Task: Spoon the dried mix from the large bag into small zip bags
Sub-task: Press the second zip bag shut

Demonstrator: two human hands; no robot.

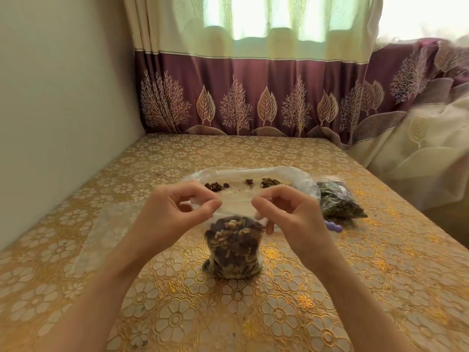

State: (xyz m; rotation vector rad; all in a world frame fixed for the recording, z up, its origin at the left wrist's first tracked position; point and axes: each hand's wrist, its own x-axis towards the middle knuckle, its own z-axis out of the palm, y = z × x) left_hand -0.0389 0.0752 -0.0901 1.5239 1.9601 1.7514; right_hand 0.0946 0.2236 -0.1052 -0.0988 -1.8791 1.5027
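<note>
Pinching: your left hand [175, 212] and right hand [286, 214] each grip the clear top edge of the small zip bag [233, 247] between thumb and fingertips, one at each end of the mouth.

Fingers: both thumbs and forefingers are closed on the plastic; the other fingers curl loosely behind and hold nothing else.

Bag in hand: it stands upright on the tablecloth [279, 313] directly below and between your hands, packed nearly full with dried mix.

Key relation: the zip strip runs left to right between your two pinches, so the seal line lies across you, and both hands sit about equally near it. I judge the next move is pressing that strip shut along its length; keep the bag vertical so nothing spills over the lip.

Large bag: the large bag [253, 181] lies flat just beyond your hands, mouth toward you, with only a few small clumps of mix left inside.

Filled bag: a filled zip bag [337, 201] lies to your right, well apart from the one you hold.

Spoon: a purple handle [332, 227], likely the spoon, peeks out beside your right hand; its bowl is hidden.

Progress: judging by the nearly empty large bag, you are close to done.
</note>
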